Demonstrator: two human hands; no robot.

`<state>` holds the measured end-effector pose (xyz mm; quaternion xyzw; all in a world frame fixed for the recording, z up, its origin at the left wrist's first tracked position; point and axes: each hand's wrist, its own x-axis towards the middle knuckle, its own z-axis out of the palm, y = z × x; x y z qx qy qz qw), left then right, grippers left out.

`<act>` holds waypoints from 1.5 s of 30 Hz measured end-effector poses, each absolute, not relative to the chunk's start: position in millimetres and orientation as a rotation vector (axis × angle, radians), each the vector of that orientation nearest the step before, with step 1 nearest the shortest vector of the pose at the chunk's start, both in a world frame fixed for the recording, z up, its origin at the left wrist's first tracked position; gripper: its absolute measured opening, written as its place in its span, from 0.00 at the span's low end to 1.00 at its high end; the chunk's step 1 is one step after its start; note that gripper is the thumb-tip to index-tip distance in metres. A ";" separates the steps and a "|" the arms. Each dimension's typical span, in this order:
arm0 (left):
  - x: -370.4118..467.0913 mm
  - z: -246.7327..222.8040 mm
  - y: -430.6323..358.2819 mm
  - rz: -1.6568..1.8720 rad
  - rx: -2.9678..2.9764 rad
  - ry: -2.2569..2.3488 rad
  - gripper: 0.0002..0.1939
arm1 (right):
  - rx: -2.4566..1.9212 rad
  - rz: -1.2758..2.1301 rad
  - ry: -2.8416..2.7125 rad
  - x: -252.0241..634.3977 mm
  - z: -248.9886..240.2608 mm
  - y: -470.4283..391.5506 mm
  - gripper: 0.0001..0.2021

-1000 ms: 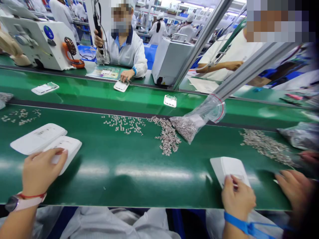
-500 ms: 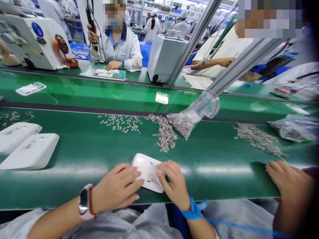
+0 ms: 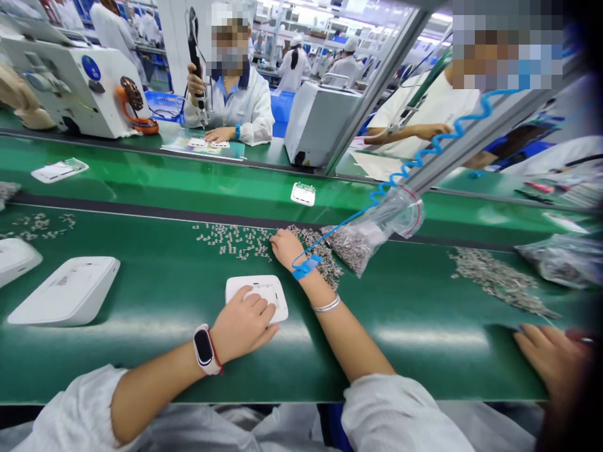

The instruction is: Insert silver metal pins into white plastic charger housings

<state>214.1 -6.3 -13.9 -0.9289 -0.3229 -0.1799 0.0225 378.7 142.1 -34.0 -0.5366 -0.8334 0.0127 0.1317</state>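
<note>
My left hand [image 3: 247, 320] lies over the lower left of a white plastic housing [image 3: 279, 301], its fingers apart and resting on the recessed face. The housing lies on the green bench. Farther forward, my right hand [image 3: 286, 248] reaches between scattered small metal parts [image 3: 230, 240] and a denser pile of them [image 3: 330, 271]. Its fingers are pinched together at the edge of the scattered parts; whatever is between the fingertips is too small to make out. A blue wrist strap with a coiled cord is on the right wrist.
White housings [image 3: 68, 292] lie at the left. A clear bag of metal parts [image 3: 360, 242] is beyond the pile. Boards in white frames [image 3: 303, 194] lie on the green belt [image 3: 188, 185]. Another person's hand [image 3: 549, 355] rests at the right, near another pile [image 3: 499, 276]; a person works opposite.
My right hand has left the housing and moved forward to the metal parts. The housing has shifted left and turned, with my left hand still on it. The blue coiled cord now stretches upward.
</note>
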 end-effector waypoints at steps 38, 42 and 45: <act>195.1 -1.8 12.7 -1.331 -2.909 -1.226 0.08 | -0.857 0.881 -2.054 383.0 1.8 25.9 0.03; 196.2 0.0 5.6 -1.106 -2.847 -1.201 0.08 | -0.916 0.712 -2.128 386.2 -5.8 33.6 0.04; 200.5 -1.9 -2.9 -0.856 -2.960 -1.031 0.08 | -0.929 0.604 -2.224 385.2 -15.1 41.7 0.04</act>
